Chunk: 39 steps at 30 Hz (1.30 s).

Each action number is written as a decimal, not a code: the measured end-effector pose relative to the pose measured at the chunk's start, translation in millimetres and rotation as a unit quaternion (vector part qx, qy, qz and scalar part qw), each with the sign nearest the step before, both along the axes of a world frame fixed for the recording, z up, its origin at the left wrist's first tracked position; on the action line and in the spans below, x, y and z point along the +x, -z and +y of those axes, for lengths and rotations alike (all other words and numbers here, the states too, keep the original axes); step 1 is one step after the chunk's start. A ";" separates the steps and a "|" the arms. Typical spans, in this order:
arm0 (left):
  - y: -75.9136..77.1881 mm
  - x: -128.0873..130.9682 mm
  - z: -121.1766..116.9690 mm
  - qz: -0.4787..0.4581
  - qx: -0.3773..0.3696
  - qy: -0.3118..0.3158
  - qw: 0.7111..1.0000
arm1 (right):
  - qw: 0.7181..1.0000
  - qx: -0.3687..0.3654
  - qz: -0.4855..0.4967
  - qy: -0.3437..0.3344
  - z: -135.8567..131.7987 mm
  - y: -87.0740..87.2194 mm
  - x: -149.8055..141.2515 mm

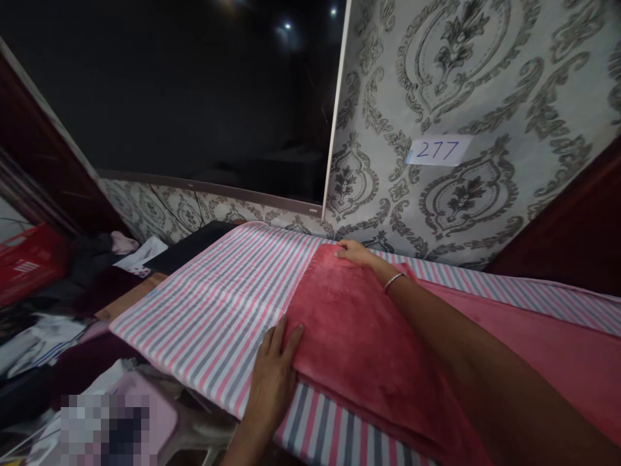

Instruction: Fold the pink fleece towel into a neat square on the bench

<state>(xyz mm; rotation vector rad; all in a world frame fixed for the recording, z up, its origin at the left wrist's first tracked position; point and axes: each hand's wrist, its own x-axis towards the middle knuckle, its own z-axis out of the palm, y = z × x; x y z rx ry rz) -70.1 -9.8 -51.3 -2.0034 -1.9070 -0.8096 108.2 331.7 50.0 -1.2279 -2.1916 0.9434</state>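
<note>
A folded red plush cloth lies on a padded board with a pink, grey and white striped cover. My left hand rests at the cloth's near left corner, its fingers stretched out and apart over the edge. At the far left corner, my right hand has its fingers and thumb closed on the cloth's edge; a thin bangle circles that wrist. My right forearm crosses over the cloth and hides part of it. More of the red fabric stretches away to the right along the board.
A large dark screen and patterned wallpaper stand behind the board. A paper label reads 277. At left are piled clothes, a red basket and a pinkish plastic seat, partly blurred out.
</note>
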 end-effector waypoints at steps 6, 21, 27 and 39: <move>-0.7 0.6 0.0 -0.061 0.004 0.018 0.998 | 0.999 -0.048 -0.002 -0.003 -0.6 -8.6 -1.9; 0.6 -22.5 -0.1 -0.406 0.083 -0.032 0.910 | 0.997 0.060 0.018 0.044 -2.2 11.0 -72.4; -2.3 -24.9 -0.3 -0.424 0.068 -0.033 0.902 | 0.987 0.119 0.028 0.108 2.4 5.3 -29.2; -42.0 16.7 -11.3 -0.209 0.217 0.042 0.953 | 0.948 0.050 -0.001 0.313 -53.2 36.1 135.1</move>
